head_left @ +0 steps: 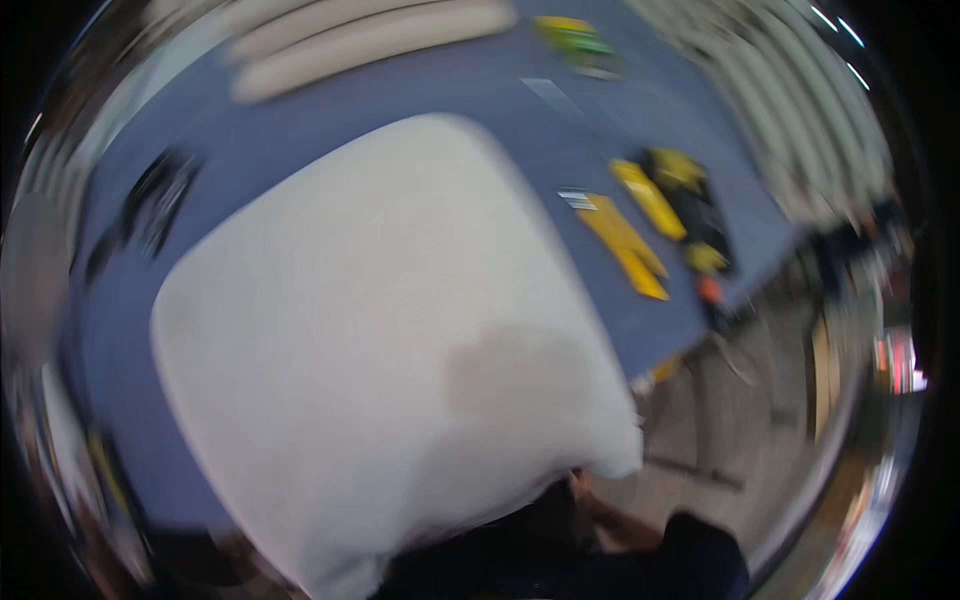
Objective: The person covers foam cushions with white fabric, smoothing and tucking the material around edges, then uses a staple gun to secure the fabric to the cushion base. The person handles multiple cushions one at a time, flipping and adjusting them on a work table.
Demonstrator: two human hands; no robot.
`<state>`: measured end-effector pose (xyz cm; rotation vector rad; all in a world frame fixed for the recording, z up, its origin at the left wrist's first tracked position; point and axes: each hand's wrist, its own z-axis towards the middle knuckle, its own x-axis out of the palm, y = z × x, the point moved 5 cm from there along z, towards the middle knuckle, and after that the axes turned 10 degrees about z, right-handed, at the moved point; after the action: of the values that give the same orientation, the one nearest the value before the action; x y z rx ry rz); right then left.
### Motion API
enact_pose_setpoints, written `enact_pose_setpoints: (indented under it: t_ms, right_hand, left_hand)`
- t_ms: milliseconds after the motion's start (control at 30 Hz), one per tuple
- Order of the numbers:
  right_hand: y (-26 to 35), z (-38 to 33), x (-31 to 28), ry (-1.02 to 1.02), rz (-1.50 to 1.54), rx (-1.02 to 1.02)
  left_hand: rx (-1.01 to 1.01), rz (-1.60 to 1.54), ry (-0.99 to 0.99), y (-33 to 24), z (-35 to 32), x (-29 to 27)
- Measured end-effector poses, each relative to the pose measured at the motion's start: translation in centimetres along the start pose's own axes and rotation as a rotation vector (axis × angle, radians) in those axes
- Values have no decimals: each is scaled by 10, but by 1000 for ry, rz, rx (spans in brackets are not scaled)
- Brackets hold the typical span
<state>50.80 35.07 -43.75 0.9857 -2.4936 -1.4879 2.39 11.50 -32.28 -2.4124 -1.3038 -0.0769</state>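
Note:
A large white cushion (380, 280) with rounded corners fills the middle of the head view, tilted up close to my body. At its lower right edge my right hand (580, 490) grips it, most of the fingers hidden behind the cushion. My left hand (240, 552) is a dark blur at the lower left edge, where it holds the same cushion; its fingers barely show. A shadow falls over the cushion's lower right part.
Beyond lies a blue-grey table (480, 85). Right of the cushion are a yellow two-legged piece (628, 245), a yellow bar (650, 200) and a black-and-yellow tool (695, 205). A blurred black object (155, 200) lies left. Pale padded pieces (380, 45) line the back.

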Motion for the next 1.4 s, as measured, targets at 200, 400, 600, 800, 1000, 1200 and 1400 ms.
enact_pose_setpoints:
  t_ms: [200, 400, 600, 800, 1000, 1200, 1400]
  right_hand:
    - [115, 40, 43, -184, -318, 163]
    - [167, 17, 42, -265, -218, 226]
    - [175, 12, 45, -205, -186, 260]
    - [170, 16, 35, -191, -202, 225]
    - [167, -6, 33, -83, 5, 323]
    - [162, 23, 38, -82, -172, 154]
    - [147, 30, 35, -118, -275, 112]
  left_hand:
    - [100, 368, 101, -122, 90, 77]
    - [262, 545, 89, -117, 76, 103]
    - [363, 560, 78, -63, 28, 101]
    - [474, 486, 90, 1, -17, 68]
    - [737, 367, -95, 2, -62, -46]
    - [1182, 725, -472, -49, -207, 24]
    - [1413, 618, -672, -58, -279, 55]
